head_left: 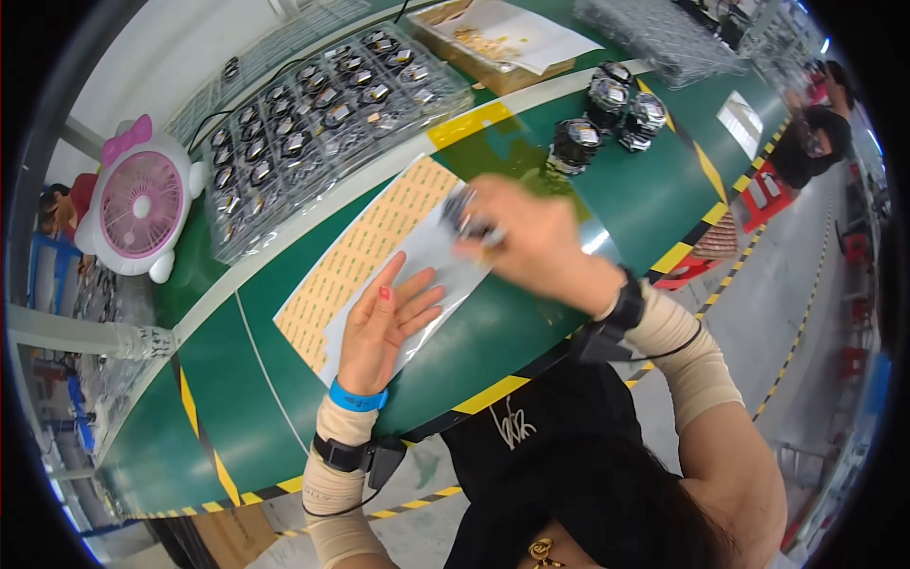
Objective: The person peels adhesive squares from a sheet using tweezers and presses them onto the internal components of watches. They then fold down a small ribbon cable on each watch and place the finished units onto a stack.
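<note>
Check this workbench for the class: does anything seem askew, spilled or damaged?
The white paper on the shallow box lies askew, a corner jutting past the box's edge, and tan scraps lie loose there, which looks untidy. Nothing else stands out; the item in the right hand is too blurred to judge.

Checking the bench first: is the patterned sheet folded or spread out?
Spread out: the patterned sheet lies across the green bench, its tan and white areas both visible.
</note>
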Motion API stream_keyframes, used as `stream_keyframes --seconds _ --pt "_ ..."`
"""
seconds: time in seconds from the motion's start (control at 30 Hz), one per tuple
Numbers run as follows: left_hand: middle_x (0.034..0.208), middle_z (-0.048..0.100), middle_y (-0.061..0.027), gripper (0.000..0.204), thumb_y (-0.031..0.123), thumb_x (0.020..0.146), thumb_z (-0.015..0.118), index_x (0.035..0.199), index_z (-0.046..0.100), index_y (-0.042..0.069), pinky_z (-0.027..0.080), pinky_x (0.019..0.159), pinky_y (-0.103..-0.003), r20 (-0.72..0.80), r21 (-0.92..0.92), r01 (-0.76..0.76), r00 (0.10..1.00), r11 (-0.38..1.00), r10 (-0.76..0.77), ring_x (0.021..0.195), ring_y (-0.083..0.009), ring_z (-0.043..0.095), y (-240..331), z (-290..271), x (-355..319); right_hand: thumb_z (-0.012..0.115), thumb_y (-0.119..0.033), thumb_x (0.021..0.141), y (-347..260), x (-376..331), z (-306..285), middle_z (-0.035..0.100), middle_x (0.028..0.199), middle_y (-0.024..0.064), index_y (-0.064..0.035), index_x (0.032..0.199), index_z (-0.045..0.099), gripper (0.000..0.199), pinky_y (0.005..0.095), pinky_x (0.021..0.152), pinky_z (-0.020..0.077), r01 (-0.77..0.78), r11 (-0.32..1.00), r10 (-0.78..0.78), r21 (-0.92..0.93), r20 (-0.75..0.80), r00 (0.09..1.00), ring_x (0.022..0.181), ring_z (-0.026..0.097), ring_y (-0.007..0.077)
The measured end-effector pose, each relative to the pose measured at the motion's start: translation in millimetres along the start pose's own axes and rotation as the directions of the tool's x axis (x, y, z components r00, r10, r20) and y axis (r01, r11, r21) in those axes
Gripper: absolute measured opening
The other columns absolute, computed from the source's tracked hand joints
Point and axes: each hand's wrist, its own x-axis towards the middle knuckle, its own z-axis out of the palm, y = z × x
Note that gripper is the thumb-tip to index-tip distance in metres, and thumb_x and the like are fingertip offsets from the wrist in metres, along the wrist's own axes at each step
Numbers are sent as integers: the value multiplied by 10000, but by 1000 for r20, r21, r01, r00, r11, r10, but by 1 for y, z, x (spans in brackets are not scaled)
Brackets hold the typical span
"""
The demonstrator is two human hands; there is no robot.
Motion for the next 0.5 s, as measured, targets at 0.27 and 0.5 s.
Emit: stream_keyframes --seconds 0.27,0.5 --pt "1121 531 -198 387 197 936 380 1261 377 -12 458 878 -359 -14 159 62 998 985 -61 997 -277 560 1 2 -1 723 -255 671 92 -4 -71 615 887 53 -93 916 536 348 306 616 488 -414 844 468 -340 90 879 729 621 235" --pt "1090 547 -199 363 161 932 384 1239 395 -31 460 880 -364 -35 162 82 996 983 -78 985 -272 564 0 0 -1 706 -247 682 92 -5 -77 608 925 54 -112 893 523 310 331 621 481 -435 829 504 -350 135 853 769 600 279"
